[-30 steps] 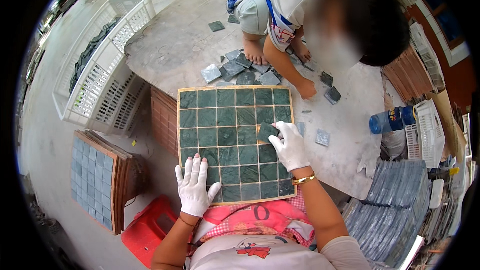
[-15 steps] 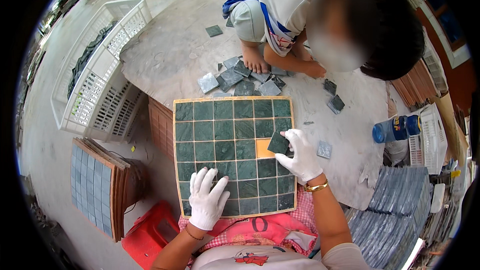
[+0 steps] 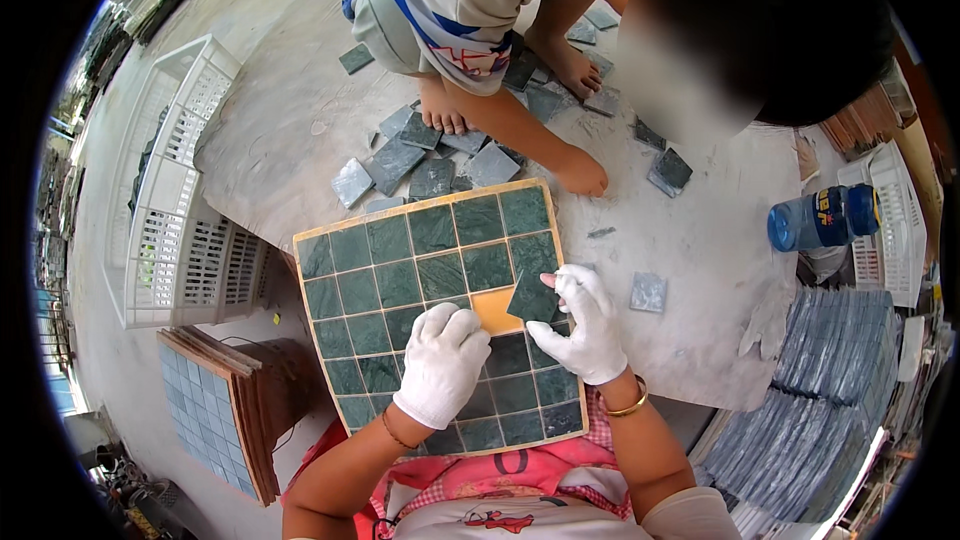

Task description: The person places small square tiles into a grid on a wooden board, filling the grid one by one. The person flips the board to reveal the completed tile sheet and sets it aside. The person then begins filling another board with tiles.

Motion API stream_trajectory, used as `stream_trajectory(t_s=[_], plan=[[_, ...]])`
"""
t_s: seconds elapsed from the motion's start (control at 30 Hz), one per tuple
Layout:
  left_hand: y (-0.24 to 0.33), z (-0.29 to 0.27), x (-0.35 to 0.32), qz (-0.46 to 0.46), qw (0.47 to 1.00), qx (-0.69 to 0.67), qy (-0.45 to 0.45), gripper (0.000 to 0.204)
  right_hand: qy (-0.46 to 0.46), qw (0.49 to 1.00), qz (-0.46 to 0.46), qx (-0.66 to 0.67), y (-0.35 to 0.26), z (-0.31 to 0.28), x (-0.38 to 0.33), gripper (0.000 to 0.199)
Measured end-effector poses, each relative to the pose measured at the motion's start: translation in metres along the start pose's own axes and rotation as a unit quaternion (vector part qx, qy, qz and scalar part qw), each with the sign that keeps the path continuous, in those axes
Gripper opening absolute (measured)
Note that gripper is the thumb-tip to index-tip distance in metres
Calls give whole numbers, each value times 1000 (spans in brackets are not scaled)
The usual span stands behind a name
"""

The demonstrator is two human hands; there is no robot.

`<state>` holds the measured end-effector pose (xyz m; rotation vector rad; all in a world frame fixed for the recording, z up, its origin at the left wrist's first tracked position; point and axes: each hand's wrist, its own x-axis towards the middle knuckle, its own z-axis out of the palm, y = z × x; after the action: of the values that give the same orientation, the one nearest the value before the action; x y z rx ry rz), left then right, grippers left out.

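Note:
A wooden frame board [image 3: 305, 315] in front of me carries rows of dark green stone tiles [image 3: 433, 228] with pale joints. One yellow-orange square [image 3: 492, 309] in the grid has no tile on it. Just right of that square, my right hand [image 3: 585, 327], in a white glove, pinches a loose green stone tile [image 3: 534, 297], tilted above the grid. My left hand [image 3: 444, 360], also gloved, rests on the tiles at the left of the bare square. Its fingers are curled together, and their tips are hidden.
Another person squats on the grey worktable [image 3: 690, 340], one hand [image 3: 582, 172] beyond the board. Loose stone tiles [image 3: 397, 162] lie by their feet. White crates [image 3: 170, 270] and tile sheets [image 3: 200, 395] stand left. A blue bottle [image 3: 810, 221] and stacked grey sheets [image 3: 810, 410] are right.
My left hand has moved up toward the bare square, its spread fingers now curled. The board sits tilted in view. The other person has leaned and shifted, one hand now closer to the board.

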<state>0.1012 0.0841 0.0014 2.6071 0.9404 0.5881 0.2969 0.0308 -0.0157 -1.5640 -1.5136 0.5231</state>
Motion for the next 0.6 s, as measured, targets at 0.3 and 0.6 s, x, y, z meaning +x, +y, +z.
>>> stream_trajectory(t_s=[0.3,0.6], plan=[[-5,-8,29,-26,985,48,-165,11,1,999,-20,26,7,-3,0,47],[-12,-48,19,-191,959,-162,-132,10,2,997,-16,70,14,-1,-2,50]])
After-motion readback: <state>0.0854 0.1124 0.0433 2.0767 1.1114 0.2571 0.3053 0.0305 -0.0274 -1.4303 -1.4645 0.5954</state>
